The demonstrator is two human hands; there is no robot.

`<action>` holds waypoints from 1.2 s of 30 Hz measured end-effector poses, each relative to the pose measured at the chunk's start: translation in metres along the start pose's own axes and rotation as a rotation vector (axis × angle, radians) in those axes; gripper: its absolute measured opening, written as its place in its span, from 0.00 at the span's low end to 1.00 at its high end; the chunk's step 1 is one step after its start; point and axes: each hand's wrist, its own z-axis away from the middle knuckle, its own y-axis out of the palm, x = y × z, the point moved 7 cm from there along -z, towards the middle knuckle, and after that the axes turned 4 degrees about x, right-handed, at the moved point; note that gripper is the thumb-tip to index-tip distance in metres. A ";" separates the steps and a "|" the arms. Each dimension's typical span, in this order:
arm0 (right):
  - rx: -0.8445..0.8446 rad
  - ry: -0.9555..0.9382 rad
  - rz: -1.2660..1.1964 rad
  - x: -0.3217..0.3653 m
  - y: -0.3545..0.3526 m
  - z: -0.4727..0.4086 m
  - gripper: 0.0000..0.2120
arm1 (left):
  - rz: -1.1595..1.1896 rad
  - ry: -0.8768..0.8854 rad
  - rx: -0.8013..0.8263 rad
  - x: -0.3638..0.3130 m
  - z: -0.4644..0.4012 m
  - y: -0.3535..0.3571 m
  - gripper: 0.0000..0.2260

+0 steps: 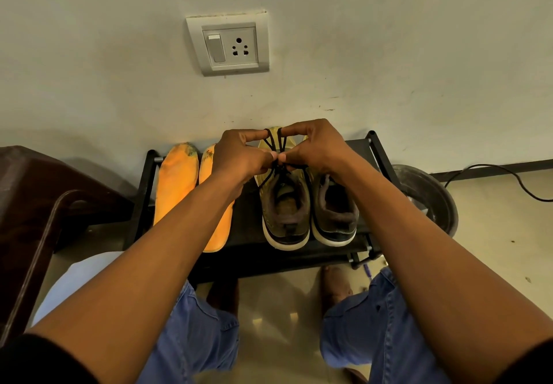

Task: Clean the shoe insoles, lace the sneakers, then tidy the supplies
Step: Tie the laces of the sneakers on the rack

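Black lace [276, 141] is drawn up into two loops above the left sneaker [284, 204], each of the hands pinching one loop between thumb and curled forefinger: the left hand [239, 156] takes the loop on its side, the right hand [317, 147] the other, and the thumbs meet just over the tongue where the strands cross. Held this high and this close together, the loops look to be mid-bow, so the step in hand is probably tying off this shoe rather than threading eyelets. The right sneaker [335, 213] stands just beside its partner, touching or nearly so, heels toward the person at the near edge of the low black rack [378, 156] that carries them; whether it is laced I cannot tell, since the right wrist covers its front. Keeping both shoes flat on the rack with toes to the wall [389, 54] lets the pull on the lace go straight up without the shoe sliding. Two orange insoles [176, 180] lie side by side toward the rack's left edge, apart from the shoes, their far tips showing dark marks; they sit out of the sneakers, likely set aside to dry or awaiting refitting. A dark round bin [431, 195] stands on the floor off the rack's right edge
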 end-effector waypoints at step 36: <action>0.033 -0.079 0.019 0.007 0.002 0.002 0.30 | -0.202 0.089 0.041 -0.014 -0.002 -0.002 0.26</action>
